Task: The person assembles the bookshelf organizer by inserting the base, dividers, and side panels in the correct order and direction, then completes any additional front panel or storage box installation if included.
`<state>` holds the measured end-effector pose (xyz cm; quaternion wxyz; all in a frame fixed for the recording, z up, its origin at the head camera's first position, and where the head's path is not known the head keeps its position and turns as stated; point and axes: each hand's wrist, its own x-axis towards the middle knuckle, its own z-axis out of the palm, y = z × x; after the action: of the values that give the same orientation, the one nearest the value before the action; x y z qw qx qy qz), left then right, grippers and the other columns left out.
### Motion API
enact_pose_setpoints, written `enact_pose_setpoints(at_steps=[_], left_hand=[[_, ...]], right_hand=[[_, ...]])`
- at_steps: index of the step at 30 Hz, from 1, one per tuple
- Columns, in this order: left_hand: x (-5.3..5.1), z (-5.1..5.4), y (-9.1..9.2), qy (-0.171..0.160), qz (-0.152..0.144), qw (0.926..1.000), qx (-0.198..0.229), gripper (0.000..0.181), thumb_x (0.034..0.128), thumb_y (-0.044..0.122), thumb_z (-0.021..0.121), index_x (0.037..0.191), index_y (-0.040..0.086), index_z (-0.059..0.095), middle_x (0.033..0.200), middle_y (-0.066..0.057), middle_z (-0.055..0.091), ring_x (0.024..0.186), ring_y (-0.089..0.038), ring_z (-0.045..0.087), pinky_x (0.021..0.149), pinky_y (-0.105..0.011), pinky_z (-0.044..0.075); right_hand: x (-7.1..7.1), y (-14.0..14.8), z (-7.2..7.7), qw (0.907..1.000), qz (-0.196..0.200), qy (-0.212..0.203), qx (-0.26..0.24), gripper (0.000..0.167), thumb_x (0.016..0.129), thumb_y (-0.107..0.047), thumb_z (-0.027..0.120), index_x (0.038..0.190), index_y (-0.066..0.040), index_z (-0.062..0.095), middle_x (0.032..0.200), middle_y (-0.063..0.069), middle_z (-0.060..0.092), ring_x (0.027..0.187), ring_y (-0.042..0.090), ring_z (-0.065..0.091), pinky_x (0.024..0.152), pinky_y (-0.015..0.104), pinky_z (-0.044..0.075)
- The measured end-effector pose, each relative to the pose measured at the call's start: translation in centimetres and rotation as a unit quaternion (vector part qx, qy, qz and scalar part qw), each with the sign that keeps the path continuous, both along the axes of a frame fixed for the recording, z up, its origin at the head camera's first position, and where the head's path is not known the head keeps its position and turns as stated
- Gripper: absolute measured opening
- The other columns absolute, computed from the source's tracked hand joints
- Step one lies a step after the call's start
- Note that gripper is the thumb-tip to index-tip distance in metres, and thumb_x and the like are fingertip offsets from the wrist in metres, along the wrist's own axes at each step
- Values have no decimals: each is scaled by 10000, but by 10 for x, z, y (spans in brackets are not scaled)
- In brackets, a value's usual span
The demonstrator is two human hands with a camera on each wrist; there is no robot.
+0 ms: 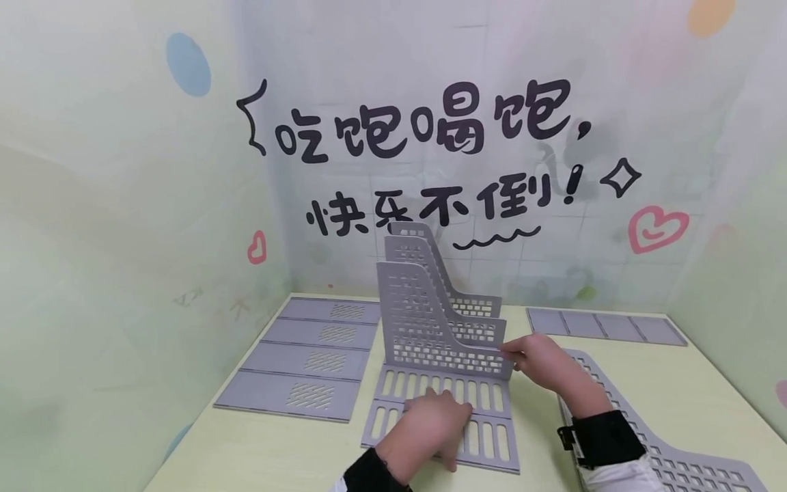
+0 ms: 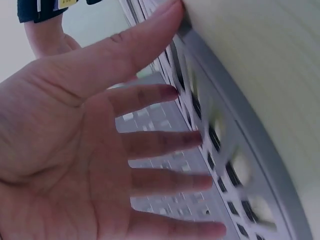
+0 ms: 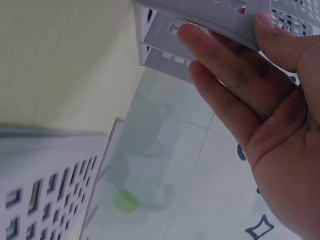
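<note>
A grey base panel with long slots (image 1: 512,451) lies flat on the table in the head view. Several grey perforated file-rack dividers stand upright along its rear part, the nearest divider (image 1: 402,307) in front of two others. My right hand (image 1: 544,362) pinches the low front corner of that nearest divider between thumb and fingers; the right wrist view shows the divider's edge (image 3: 220,25) in the grip. My left hand (image 1: 427,424) rests on the slotted panel, fingers spread and straight over the slots. From the left wrist, the palm (image 2: 100,140) faces the panel's edge.
Left of the rack lie several flat grey panels with hatched cutouts (image 1: 320,359). At the back right is a row of plain grey panels (image 1: 605,324). Another perforated side panel (image 1: 695,458) lies at the right, under my right forearm. A printed curtain (image 1: 430,55) encloses the table.
</note>
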<state>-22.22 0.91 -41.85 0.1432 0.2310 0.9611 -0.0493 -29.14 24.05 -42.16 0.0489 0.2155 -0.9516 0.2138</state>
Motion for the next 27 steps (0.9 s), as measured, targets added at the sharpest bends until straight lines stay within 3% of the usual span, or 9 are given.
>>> enact_pose_setpoints(at_steps=[4,6,9,13,19,23,27], left_hand=[[-2,-1,-3,-137,341,9993,21,957,646,465,1025,1494,382,591,1665,-99,474,1496,-502,472,975,-757,547],[-3,-1,-4,-209,380,9990,122,970,647,477,1021,1508,387,583,1680,-130,451,1489,-534,466,964,-773,543],[-5,-1,-5,-281,254,9991,173,975,658,479,1006,1526,377,574,1652,-135,493,1516,-461,469,1094,-717,505],[-9,-1,-4,-376,30,9992,133,992,689,452,986,1567,348,536,1628,-107,532,1591,-306,404,1283,-628,341],[-11,0,-3,-450,13,9990,-40,1004,716,423,980,1593,353,497,1663,-113,482,1605,-279,380,1296,-623,321],[-12,-3,-1,-449,56,9988,-163,1015,714,417,979,1598,372,483,1680,-107,458,1608,-269,374,1294,-616,329],[-12,-7,2,-520,120,9985,-96,1016,719,405,971,1604,358,476,1700,-139,419,1615,-349,347,1249,-667,371]], right_hand=[[2,16,3,9992,-298,-270,0,186,972,23,690,1103,-6,820,1012,128,807,796,155,716,675,298,582],[2,24,5,9984,-448,-342,20,201,966,51,676,1105,13,816,1036,158,804,811,179,726,693,324,599],[3,33,8,9976,-537,-430,53,230,969,75,650,1132,32,806,1075,186,799,816,180,727,711,344,611],[1,35,12,9987,-435,-235,126,229,958,85,653,1113,28,812,1054,185,801,811,183,721,696,343,606],[-3,32,7,9995,-307,3,-106,196,950,67,687,1089,33,820,1018,191,807,760,170,728,638,296,578],[-3,31,0,9991,-299,-75,-275,194,968,42,684,1108,33,817,1032,200,806,761,167,734,626,276,567],[-3,34,1,9983,-358,-286,-356,202,990,5,682,1152,37,799,1056,194,799,774,173,742,657,310,591]])
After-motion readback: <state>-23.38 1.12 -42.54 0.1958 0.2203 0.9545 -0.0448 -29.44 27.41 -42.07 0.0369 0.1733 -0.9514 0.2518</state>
